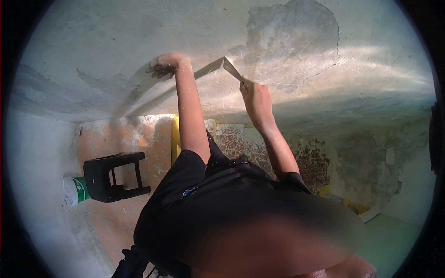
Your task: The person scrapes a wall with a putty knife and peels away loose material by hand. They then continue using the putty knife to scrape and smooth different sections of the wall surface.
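My right hand (257, 99) is wrapped around the handle of a scraper (232, 68) with a flat metal blade. The blade's far end meets its shadow at the pale wall (204, 28), so it appears to touch the surface. To the right of the blade is a large grey patch (294, 41) with a ragged edge, where the top coat is gone. My left hand (168, 64) is against the wall left of the scraper, fingers apart and partly in shadow, holding nothing. Most of the scraper's handle is hidden in my right fist.
A black stool (99, 178) lies or stands on the worn floor (104, 139) at the left, beside a white and green bucket (76, 190). Something yellow (175, 139) shows behind my left forearm. Another stained wall (366, 157) is at the right.
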The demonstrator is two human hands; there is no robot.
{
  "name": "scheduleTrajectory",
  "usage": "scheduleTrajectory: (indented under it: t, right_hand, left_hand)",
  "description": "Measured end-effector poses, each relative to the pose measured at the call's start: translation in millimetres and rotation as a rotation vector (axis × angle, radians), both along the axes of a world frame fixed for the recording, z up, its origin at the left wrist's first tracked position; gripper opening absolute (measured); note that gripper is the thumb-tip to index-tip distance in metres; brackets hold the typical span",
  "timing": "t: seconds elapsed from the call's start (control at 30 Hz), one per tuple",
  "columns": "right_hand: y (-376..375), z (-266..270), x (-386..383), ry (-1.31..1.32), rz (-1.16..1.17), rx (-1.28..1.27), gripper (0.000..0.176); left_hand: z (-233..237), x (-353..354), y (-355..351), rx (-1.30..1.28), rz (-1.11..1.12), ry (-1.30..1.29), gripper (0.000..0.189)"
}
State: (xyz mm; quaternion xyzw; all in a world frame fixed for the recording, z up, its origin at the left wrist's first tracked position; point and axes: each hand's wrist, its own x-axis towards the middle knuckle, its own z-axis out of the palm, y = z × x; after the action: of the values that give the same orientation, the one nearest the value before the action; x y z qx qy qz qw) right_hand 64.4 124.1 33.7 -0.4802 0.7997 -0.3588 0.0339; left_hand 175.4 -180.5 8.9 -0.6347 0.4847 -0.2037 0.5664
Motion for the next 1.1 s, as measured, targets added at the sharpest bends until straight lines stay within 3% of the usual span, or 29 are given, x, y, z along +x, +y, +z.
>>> scheduleTrajectory:
  t: [0.07,0.17,0.23,0.3,0.37,0.43,0.5,0.57,0.63,0.73,0.83,0.9,0.97,1.0,1.03,1.1]
  right_hand:
    - [12.5,4.6,7.5,0.057,0.027,-0.087,0.028]
    - [43.5,13.3,-8.3,-0.048,-0.149,-0.036,0.028]
    - [30.0,22.1,-7.9,-0.15,-0.15,0.006,0.027]
    - [4.7,18.3,1.1,0.072,-0.089,0.027,0.026]
    - [12.8,28.1,-4.6,0.093,-0.071,0.083,0.025]
    - [38.2,39.6,-8.2,-0.081,-0.103,0.073,0.024]
    - [51.7,34.7,-17.4,0.074,-0.193,-0.017,0.025]
    - [28.1,21.7,-18.9,-0.031,-0.126,0.076,0.023]
    - [-13.2,-2.0,-10.2,0.028,0.049,0.124,0.026]
    - [-14.3,14.8,17.4,0.05,0.059,0.075,0.025]
    - [29.5,31.3,4.5,-0.089,-0.016,0.053,0.028]
    - [45.2,42.7,0.5,-0.076,-0.185,0.062,0.024]
    - [14.9,8.7,-10.7,-0.083,-0.109,0.22,0.025]
    - [-5.9,-2.5,-2.5,-0.014,-0.12,0.105,0.027]
    - [-9.2,-8.7,-7.4,0.024,0.026,0.106,0.031]
    - [-2.6,-0.7,4.6,0.05,0.007,0.075,0.03]
  left_hand:
    - [0.7,0.2,-9.7,-0.039,0.009,0.059,0.051]
    - [6.8,2.1,-2.0,-0.022,-0.013,0.033,0.051]
    - [26.7,1.6,16.2,-0.076,-0.032,0.113,0.05]
    - [29.1,4.6,20.3,-0.011,-0.035,0.082,0.05]
    - [27.7,-0.7,12.1,0.04,-0.037,0.07,0.05]
    - [13.8,-0.9,3.3,0.039,0.004,0.044,0.051]
    - [17.9,0.5,5.2,0.032,0.007,0.014,0.052]
    - [24.7,0.7,11.9,0.033,0.008,-0.021,0.053]
    - [47.7,-0.3,34.8,0.055,0.026,0.082,0.056]
    - [-8.1,0.6,-7.0,-0.01,0.064,-0.047,0.055]
    - [21.9,0.6,21.6,-0.046,0.021,0.019,0.054]
    - [9.6,0.3,3.8,-0.043,0.049,0.03,0.055]
    - [3.8,-0.7,-12.3,-0.033,0.076,0.04,0.055]
    - [4.2,1.8,-11.3,0.016,0.075,0.025,0.056]
    - [1.6,3.2,-9.2,0.065,0.073,0.013,0.056]
    - [2.5,-2.9,-15.0,0.054,0.094,0.028,0.057]
